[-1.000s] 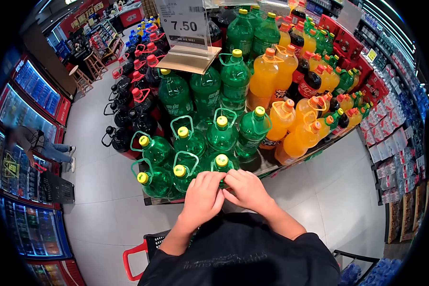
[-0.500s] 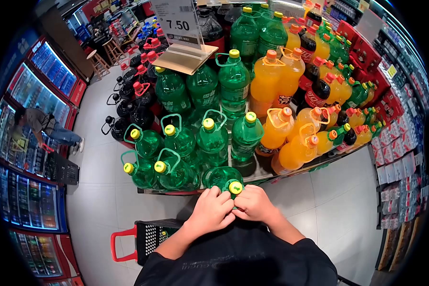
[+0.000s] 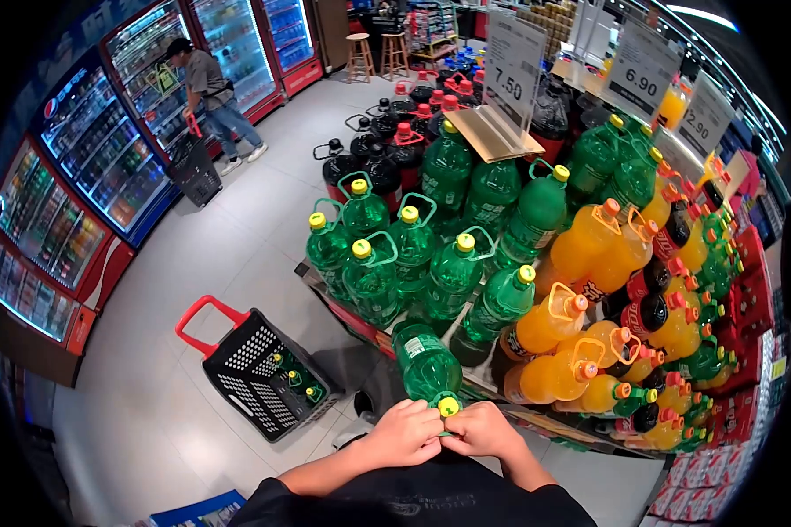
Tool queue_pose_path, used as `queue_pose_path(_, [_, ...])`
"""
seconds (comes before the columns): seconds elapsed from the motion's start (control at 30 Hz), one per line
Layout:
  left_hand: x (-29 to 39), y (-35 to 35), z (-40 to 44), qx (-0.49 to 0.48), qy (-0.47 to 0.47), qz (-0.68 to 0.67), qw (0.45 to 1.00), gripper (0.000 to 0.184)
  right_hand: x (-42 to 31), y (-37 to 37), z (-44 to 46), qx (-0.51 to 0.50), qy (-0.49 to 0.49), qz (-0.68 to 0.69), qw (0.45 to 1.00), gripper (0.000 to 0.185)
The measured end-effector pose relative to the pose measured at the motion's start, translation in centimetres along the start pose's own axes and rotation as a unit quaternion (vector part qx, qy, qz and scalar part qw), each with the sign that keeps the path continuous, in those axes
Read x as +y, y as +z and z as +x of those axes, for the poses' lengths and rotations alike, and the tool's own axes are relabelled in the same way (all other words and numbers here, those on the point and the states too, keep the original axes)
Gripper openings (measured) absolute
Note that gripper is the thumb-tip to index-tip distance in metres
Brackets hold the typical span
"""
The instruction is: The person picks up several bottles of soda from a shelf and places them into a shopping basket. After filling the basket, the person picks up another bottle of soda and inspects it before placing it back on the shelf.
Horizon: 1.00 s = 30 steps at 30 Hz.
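A large green soda bottle (image 3: 426,362) with a yellow cap leans toward my body at the front edge of the bottle display. My left hand (image 3: 404,433) is closed at its neck, left of the cap. On the other side of the cap, my right hand (image 3: 483,429) is closed too. A bit of the bottle's green carry handle shows between my fingers; the rest is covered. Behind it stand several more green bottles (image 3: 373,290) with yellow caps and loop handles. Orange soda bottles (image 3: 549,323) are to the right.
A black shopping basket (image 3: 268,369) with a red handle stands on the floor at left, with several small yellow-capped green bottles (image 3: 294,378) inside. A person (image 3: 211,88) with another basket (image 3: 195,174) is by the drink fridges (image 3: 105,145). Price signs (image 3: 511,75) rise above the display.
My view has turned to the left, bringing the basket and fridges further in. Both hands still hold the green bottle, whose body now shows more fully.
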<state>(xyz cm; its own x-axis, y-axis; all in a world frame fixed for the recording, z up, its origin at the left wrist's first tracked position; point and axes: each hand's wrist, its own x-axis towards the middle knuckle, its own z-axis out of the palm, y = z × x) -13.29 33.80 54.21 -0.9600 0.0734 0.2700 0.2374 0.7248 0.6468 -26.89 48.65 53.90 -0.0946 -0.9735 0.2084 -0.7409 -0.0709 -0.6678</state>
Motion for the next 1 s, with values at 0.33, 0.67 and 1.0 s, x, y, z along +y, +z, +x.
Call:
queue_pose_path(0.33, [1.9,3.6,-11.2,0.104,-0.16,-0.066,0.979,0.02,-4.7,4.8,2.3,-0.184,-0.072,-0.075,0.977,0.019])
queue_pose_path(0.67, [1.5,9.0,-29.6,0.09,-0.343,-0.209,0.911,0.028,-10.4,21.3,2.7,-0.445,-0.058,-0.111,0.887,0.023])
queue_pose_path(1.0, [3.1,10.5,-43.4,0.276,-0.45,-0.182,0.829,0.036,-19.6,33.9,7.6,-0.547,-0.184,-0.12,0.808,0.024])
